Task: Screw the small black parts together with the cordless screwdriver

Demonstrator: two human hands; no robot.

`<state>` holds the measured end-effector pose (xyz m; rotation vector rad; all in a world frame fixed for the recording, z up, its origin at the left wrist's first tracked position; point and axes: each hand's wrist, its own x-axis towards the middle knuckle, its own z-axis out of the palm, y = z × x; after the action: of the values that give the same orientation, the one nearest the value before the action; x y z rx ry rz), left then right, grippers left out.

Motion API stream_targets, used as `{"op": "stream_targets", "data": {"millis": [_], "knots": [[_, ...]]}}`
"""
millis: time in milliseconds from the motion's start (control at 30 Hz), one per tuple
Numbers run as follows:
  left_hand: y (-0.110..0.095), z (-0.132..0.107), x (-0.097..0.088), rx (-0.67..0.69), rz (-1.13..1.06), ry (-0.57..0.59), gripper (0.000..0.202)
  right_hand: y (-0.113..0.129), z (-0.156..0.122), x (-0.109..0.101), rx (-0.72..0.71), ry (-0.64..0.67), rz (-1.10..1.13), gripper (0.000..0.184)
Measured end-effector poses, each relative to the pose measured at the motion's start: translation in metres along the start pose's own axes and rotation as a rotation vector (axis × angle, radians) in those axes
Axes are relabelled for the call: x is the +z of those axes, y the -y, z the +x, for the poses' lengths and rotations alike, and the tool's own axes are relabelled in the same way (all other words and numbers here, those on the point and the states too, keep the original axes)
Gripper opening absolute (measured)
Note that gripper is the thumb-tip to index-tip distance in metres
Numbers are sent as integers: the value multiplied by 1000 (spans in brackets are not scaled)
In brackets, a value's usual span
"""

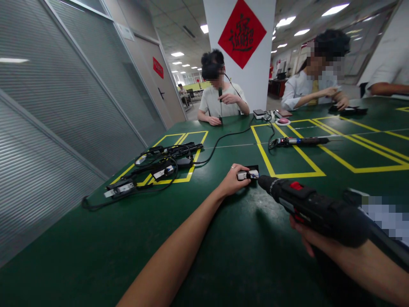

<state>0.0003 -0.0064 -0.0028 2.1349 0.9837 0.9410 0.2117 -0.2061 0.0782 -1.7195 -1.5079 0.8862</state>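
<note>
My left hand (232, 181) reaches forward over the green table (223, 256) and pinches a small white and black part (247, 174) that rests on the cloth. My right hand (308, 234) is wrapped around a black electric screwdriver (315, 207) with a red switch. The tool's tip points left at the small part and sits right beside it. Most of my right hand's fingers are hidden under the tool's body.
A tangle of black cables and adapters (156, 166) lies at the left inside yellow floor-tape squares. Another screwdriver (300, 141) lies farther back. Two people sit across the table, one (222, 100) holding a tool upright, another (315, 85) at the right.
</note>
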Motion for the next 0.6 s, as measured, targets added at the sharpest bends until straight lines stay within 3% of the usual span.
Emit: {"op": "stream_targets", "data": {"millis": [267,433,600], "knots": [[0,0,1,1,0,-4,37,-20,2,-3,62,114,-75,32],[4,0,2,16,7,-7,37,-20,4,-8,-47,110,-99,27],[5,1,1,26,8,-7,38,-24,4,-10,-10,183,-38,28]]}}
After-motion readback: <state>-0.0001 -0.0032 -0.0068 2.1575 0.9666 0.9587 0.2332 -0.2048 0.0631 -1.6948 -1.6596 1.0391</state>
